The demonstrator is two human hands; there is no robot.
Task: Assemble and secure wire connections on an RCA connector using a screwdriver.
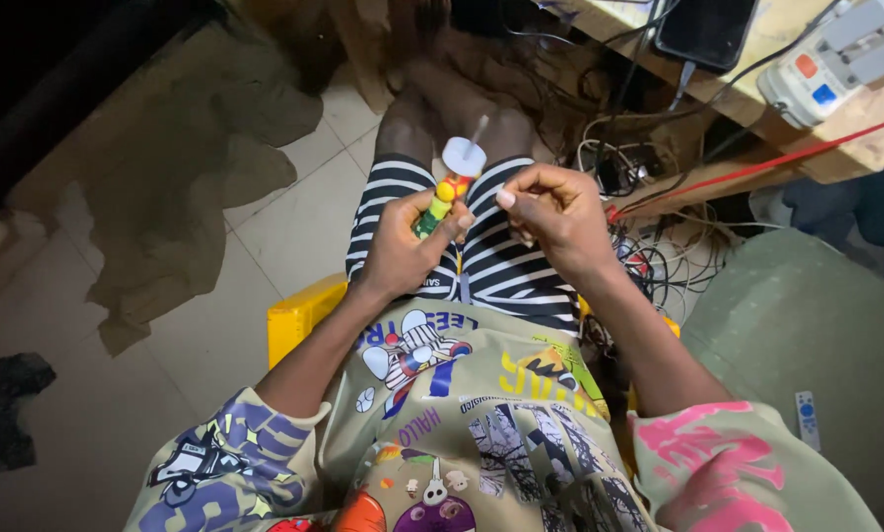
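Seated on a yellow stool [299, 315], working over the lap. Left hand [403, 246] has its fingers wrapped around a small green-and-yellow toy-like tube [437, 209], held upright so the white round cap [464, 157] and thin stick on top face away from the body. Probably gripped low to leave the top end free. Right hand [552, 212] sits just beside the cap, fingers curled and pinched together; can't tell if anything is between them, too small. The thing is above the striped shorts [506, 261], between the knees. Wooden desk [757, 99] with a white power strip [836, 59] upper right, cable tangle [649, 261] below it.
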